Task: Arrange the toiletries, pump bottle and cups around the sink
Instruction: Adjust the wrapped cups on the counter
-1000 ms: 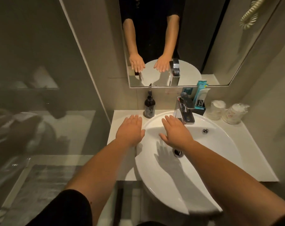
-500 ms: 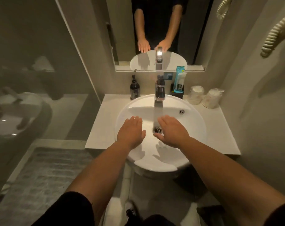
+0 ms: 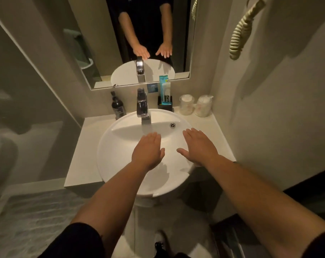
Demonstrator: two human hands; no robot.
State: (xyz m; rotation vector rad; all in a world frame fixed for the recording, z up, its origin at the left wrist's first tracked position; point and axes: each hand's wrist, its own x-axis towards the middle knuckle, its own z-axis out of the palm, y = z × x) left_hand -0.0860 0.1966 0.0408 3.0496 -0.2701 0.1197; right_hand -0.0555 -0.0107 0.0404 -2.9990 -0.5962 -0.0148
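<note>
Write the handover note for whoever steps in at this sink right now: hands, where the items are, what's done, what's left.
Left hand and right hand: both flat, fingers straight, palms down over the white round basin, holding nothing.
Dark pump bottle stands on the counter left of the chrome tap.
Black holder with teal and white toiletry packets stands right of the tap.
Two plastic-wrapped cups stand side by side in the back right corner.
Done: nothing in hand, so no move is under way.
Left: probably the whole arrangement.
</note>
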